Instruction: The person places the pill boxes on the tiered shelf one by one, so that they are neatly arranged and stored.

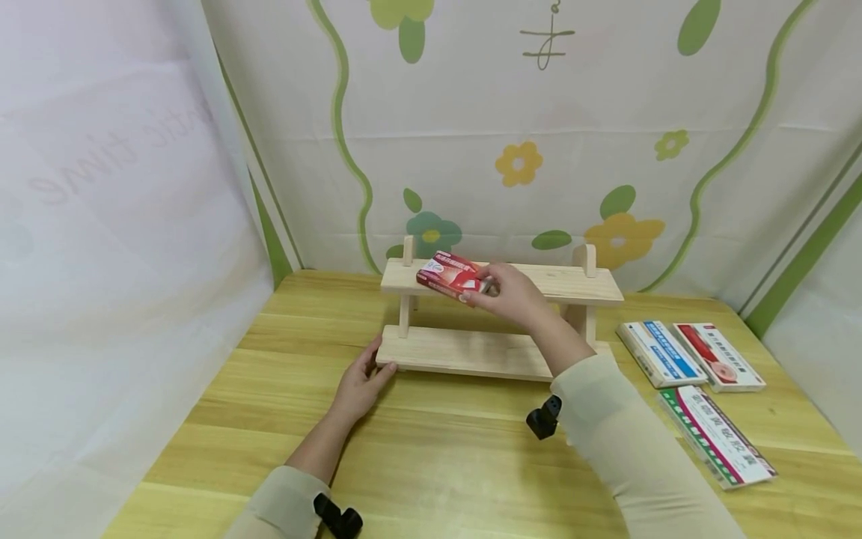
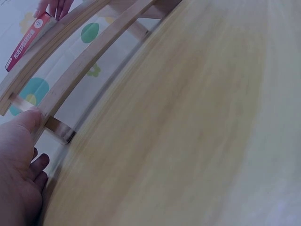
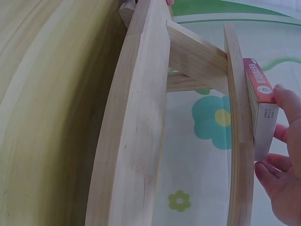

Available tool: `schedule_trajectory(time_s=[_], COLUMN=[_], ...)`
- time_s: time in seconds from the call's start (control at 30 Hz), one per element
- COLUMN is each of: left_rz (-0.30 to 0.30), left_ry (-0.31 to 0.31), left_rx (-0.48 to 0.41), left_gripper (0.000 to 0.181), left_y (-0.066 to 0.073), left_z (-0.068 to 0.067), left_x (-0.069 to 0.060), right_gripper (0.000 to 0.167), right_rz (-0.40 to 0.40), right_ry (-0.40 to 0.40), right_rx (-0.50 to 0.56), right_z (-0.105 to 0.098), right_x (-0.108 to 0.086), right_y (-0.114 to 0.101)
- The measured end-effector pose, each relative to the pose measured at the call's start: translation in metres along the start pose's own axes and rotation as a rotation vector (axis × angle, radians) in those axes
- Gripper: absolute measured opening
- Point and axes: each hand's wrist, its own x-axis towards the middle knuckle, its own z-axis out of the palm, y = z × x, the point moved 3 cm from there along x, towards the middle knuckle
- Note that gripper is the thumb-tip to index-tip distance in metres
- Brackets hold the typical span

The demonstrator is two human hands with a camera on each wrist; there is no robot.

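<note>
A two-tier wooden shelf stands on the table. Over the left part of its upper board is a red-and-white medicine box, pinched at its right end by my right hand. In the right wrist view the medicine box lies against the upper board, with the thumb at its edge and fingers at its end. My left hand grips the left end of the lower board. The left wrist view shows that thumb on the board and the fingers of the left hand bent below it.
Right of the shelf lie a blue-and-white box, a red-and-white box and a green, white and purple box on the wooden table. Behind hangs a flowered curtain; another white curtain hangs at left.
</note>
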Motion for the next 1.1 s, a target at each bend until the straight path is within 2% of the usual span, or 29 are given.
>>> schedule_trajectory(time_s=[0.1, 0.5, 0.8, 1.03, 1.1], left_rz=[0.003, -0.004, 0.000, -0.009, -0.010], left_ry=[-0.004, -0.001, -0.004, -0.010, -0.002], left_rx=[-0.005, -0.008, -0.011, -0.002, -0.008], left_gripper=[0.064, 0.064, 0.065, 0.065, 0.065], left_y=[0.009, 0.009, 0.010, 0.005, -0.001], left_z=[-0.001, -0.001, -0.001, 0.000, 0.001], left_x=[-0.004, -0.003, -0.003, -0.002, 0.001], right_gripper=[0.059, 0.058, 0.050, 0.050, 0.053], right_rz=[-0.011, -0.008, -0.008, -0.002, 0.001], right_ry=[0.022, 0.060, 0.114, 0.122, 0.114], right_rx=[-0.027, -0.056, -0.096, -0.079, -0.058], right_z=[0.000, 0.005, 0.009, 0.010, 0.010], right_x=[0.000, 0.004, 0.008, 0.008, 0.007], right_y=[0.001, 0.002, 0.001, 0.001, 0.001])
